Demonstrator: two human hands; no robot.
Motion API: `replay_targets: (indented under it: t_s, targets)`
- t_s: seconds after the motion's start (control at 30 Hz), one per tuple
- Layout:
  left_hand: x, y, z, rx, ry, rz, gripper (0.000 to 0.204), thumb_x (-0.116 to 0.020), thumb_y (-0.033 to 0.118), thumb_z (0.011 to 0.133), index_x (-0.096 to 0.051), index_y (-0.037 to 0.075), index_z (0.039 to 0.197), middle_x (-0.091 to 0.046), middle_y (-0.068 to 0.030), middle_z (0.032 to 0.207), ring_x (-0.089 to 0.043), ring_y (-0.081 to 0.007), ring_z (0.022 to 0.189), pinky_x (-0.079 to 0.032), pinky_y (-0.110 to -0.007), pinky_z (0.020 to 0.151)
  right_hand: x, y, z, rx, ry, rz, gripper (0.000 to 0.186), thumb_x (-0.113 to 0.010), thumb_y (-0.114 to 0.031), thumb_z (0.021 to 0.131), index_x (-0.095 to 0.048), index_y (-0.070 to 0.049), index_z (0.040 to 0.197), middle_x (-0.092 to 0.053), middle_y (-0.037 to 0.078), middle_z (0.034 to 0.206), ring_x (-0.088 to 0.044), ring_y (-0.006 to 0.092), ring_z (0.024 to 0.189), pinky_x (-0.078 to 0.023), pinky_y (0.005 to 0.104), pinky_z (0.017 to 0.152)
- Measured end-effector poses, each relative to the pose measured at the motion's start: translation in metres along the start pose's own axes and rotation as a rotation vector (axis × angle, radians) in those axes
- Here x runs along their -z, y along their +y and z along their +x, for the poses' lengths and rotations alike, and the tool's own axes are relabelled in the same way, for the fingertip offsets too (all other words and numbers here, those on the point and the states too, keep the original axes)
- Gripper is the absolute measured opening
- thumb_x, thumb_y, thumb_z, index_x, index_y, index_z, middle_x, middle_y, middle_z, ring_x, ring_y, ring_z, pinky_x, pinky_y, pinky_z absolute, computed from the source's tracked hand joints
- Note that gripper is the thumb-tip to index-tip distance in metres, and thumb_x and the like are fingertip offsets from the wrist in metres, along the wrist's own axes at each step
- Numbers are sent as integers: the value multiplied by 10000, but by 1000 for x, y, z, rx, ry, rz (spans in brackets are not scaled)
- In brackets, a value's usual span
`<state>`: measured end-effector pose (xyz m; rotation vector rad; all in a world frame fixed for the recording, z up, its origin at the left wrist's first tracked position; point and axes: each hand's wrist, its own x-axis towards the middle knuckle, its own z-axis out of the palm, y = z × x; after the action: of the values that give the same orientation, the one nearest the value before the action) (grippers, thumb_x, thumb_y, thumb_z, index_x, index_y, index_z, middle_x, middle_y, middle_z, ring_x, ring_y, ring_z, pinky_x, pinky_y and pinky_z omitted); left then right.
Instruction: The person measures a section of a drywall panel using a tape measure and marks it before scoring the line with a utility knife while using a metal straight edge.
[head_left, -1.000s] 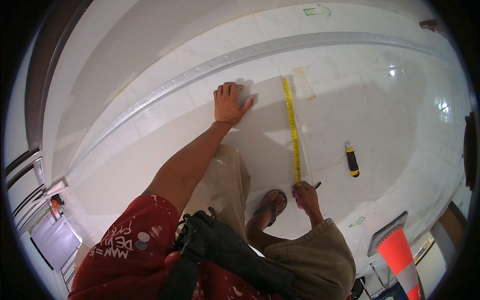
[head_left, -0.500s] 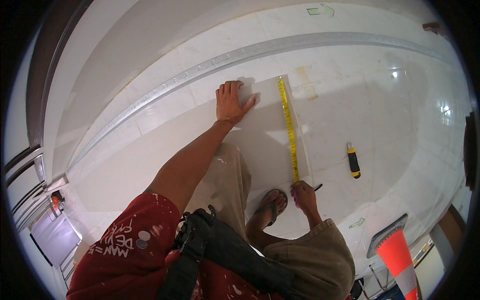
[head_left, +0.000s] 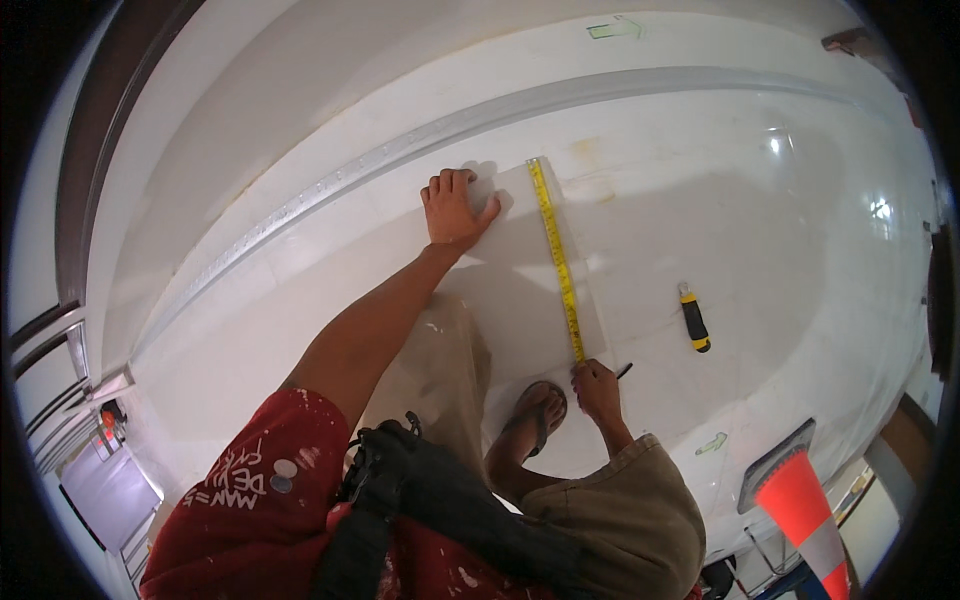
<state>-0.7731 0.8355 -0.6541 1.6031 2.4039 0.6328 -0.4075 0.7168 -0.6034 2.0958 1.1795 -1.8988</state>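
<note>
Left hand (head_left: pixel 455 208) flat, open on sheet (head_left: pixel 520 270); right hand (head_left: pixel 597 385) gripping pen (head_left: pixel 622 371); one tape (head_left: pixel 558 262), one knife (head_left: pixel 694 318).

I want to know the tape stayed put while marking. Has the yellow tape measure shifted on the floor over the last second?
No. The yellow tape measure runs from beside the left hand to the right hand, as before, same spacing from the utility knife.
</note>
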Motion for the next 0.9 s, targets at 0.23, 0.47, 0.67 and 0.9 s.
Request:
replay_targets:
  t_s: [0.23, 0.47, 0.67, 0.9]
  targets:
    - [-19, 31, 13, 35, 32, -55, 506, -740, 386, 782, -601, 111, 1183, -557, -106, 1176, -494, -317, 1140, -366, -460, 1002, 3, 18, 9, 123, 61, -110, 287, -496, -228, 959, -666, -14, 870, -600, 29, 668, -534, 105, 520, -417, 286, 464]
    - [1, 10, 15, -13, -85, -76, 519, -746, 384, 782, -600, 100, 1192, -556, -103, 1195, -490, -320, 1156, -360, -465, 1015, 6, 11, 3, 168, 66, -144, 299, -525, -256, 977, -648, -4, 874, -616, 72, 674, -570, 169, 568, -460, 332, 547]
    - [19, -29, 8, -145, -86, 12, 587, -777, 388, 747, -570, 101, 1216, -539, -111, 1243, -474, -325, 1207, -350, -482, 1038, 11, -4, -4, -49, -15, 148, 300, -483, -246, 1029, -596, -50, 832, -553, 11, 627, -505, 102, 499, -410, 273, 462]
    - [15, -33, 10, -69, -161, -39, 622, -775, 381, 744, -553, 89, 1246, -518, -114, 1256, -478, -328, 1198, -341, -499, 1054, 25, 17, 14, -159, -71, 288, 279, -493, -253, 1023, -620, -20, 936, -623, 65, 740, -602, 175, 610, -530, 319, 600]
